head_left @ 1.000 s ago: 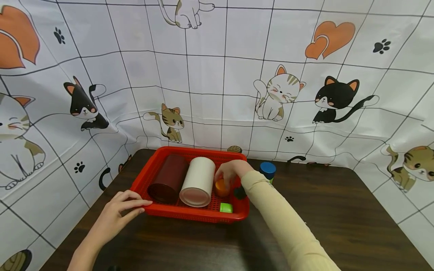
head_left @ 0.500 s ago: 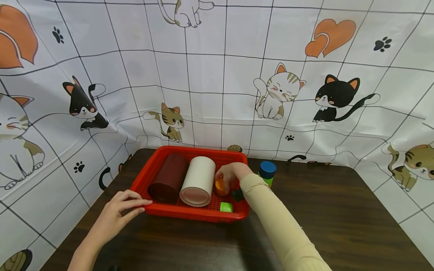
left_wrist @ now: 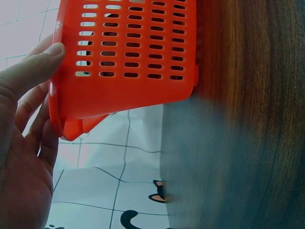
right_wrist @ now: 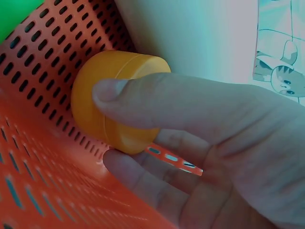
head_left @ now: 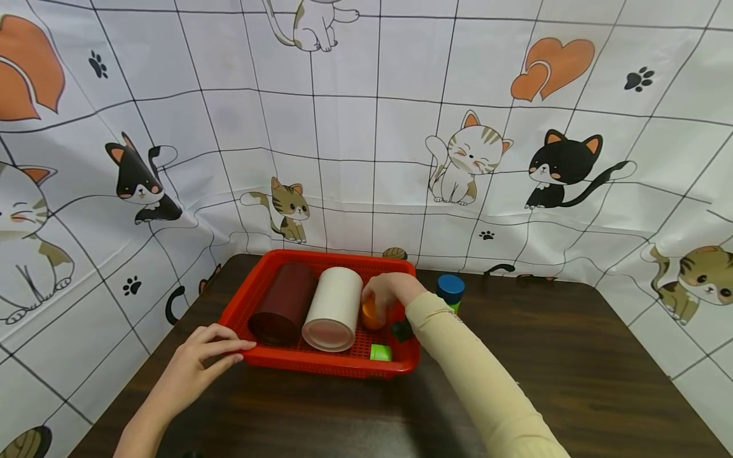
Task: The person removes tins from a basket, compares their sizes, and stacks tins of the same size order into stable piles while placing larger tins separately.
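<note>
A red plastic basket [head_left: 321, 366] with slotted walls sits on the table. My left hand [head_left: 200, 362] grips its near left corner, thumb on the outside of the rim [left_wrist: 56, 90] and fingers behind it. Inside the basket, my right hand [head_left: 386, 294] pinches a small orange round jar [right_wrist: 126, 64] with a seam around it, thumb on one side and fingers beneath. A white canister [head_left: 338, 299] lies on its side just left of that hand, beside a dark brown canister [head_left: 289, 296]. Near the basket's front wall is a bright green piece [head_left: 380, 352].
A dark green item [head_left: 402, 330] shows under the right wrist at the basket's right side. Behind the right forearm, outside the basket, stands a blue-lidded container [head_left: 450, 288]. The dark wooden table [head_left: 550, 356] extends to the right; a cat-patterned white sheet [head_left: 343, 127] hangs behind.
The right hand stays around the orange jar, which has tilted slightly. The left hand keeps its place on the basket corner, and the head view has shifted a little.
</note>
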Demonstrator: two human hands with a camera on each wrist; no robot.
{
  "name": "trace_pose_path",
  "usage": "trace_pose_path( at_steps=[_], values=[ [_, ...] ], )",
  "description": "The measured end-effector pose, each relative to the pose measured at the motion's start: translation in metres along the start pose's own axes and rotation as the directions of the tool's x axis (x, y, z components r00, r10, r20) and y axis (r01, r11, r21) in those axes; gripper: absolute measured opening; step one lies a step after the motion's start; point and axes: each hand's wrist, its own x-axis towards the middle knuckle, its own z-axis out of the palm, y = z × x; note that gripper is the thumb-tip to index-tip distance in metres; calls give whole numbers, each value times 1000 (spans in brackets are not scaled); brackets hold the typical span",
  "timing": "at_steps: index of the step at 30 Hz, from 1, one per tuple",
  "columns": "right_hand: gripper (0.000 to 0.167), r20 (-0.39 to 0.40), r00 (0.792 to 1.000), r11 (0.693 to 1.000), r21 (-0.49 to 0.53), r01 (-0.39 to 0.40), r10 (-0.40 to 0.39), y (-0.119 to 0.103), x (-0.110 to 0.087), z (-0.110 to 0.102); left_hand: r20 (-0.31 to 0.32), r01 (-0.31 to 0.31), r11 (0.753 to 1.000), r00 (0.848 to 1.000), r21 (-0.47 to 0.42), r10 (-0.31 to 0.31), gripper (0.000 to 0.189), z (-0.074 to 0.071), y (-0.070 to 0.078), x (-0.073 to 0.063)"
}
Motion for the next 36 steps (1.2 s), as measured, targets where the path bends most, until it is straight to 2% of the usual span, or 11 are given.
trace_pose_path(
  at_steps=[8, 15, 21, 30, 36],
  values=[
    [47, -10, 999, 999, -37, 40, -40, -2, -9, -11, -7, -20, 1000, 1000, -18, 19, 50, 0, 0, 0],
    [50, -45, 992, 991, -76, 112, -116, 0, -23, -24, -12, -19, 1000, 1000, -23, 19, 51, 1, -1, 0],
    [50, -89, 979, 979, -107, 173, -183, 7, -35, -34, -11, -12, 1000, 1000, -27, 12, 51, 1, -1, 0],
    [52, -163, 958, 970, -110, 219, -235, 14, -65, -51, -8, -6, 1000, 1000, -18, 6, 51, 1, 0, 0],
    [50, -202, 935, 955, -127, 270, -291, 24, -84, -62, -8, 0, 1000, 1000, -14, 0, 51, 1, 1, 0]
  ],
)
